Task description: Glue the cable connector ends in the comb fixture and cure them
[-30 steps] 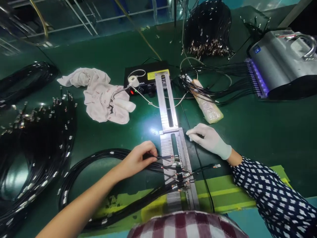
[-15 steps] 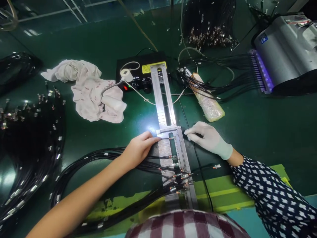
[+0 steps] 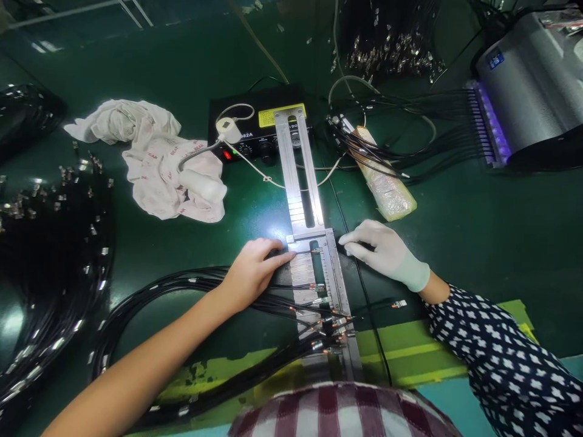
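Note:
A long metal jig [image 3: 298, 182] lies lengthwise on the green table. Several black cables with metal tips [image 3: 319, 312] lie across its near end. My bare left hand [image 3: 255, 270] presses one black cable [image 3: 303, 250] into the jig's top slot, its fingertips at the jig's left edge. My right hand [image 3: 387, 254], in a white glove, rests palm down at the jig's right edge, fingers together, nothing visibly in it.
A white cloth [image 3: 159, 164] and a black control box [image 3: 259, 127] sit behind the jig. A wrapped block [image 3: 385, 185] carries more cables running to a grey machine [image 3: 528, 85] at the right. Black cable coils [image 3: 50, 255] lie at the left.
My left hand has moved from the cable bundle up to the jig's upper slot, carrying one cable. The right hand has barely shifted. The view has tilted down slightly.

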The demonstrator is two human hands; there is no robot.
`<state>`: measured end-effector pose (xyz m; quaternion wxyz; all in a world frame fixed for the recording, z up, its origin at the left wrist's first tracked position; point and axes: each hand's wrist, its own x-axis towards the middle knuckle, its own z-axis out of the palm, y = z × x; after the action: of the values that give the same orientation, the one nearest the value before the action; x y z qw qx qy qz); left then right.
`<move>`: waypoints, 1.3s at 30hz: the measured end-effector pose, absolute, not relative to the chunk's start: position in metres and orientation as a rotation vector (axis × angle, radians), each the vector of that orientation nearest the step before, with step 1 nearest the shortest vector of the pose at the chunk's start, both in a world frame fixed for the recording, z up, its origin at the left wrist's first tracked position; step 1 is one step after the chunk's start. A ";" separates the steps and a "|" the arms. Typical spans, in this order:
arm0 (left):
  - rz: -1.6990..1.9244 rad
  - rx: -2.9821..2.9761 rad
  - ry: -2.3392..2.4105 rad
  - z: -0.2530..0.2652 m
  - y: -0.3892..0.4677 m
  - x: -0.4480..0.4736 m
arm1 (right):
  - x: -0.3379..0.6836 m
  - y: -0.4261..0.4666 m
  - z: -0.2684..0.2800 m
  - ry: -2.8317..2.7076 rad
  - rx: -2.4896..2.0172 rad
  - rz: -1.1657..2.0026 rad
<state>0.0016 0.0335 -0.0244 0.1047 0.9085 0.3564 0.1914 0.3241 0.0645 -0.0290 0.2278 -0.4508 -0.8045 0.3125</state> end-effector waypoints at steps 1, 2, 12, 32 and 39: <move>0.536 2.737 1.098 -0.024 0.031 0.000 | 0.324 0.065 -0.029 -2.219 -1.238 0.859; 0.506 2.779 1.145 -0.024 0.028 -0.001 | 0.324 0.065 -0.030 -2.222 -1.234 0.855; 0.250 2.454 1.029 -0.004 0.007 0.003 | 0.323 0.065 -0.029 -2.234 -1.221 0.834; 0.627 2.411 1.162 -0.014 0.021 0.008 | 0.322 0.065 -0.030 -2.233 -1.226 0.840; 0.680 2.531 1.198 -0.017 0.012 0.008 | 0.322 0.065 -0.028 -2.235 -1.220 0.846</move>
<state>0.0083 0.0116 -0.0173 0.1293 0.8709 0.4123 0.2340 0.3225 0.0655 -0.0285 0.2273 -0.4429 -0.8112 0.3070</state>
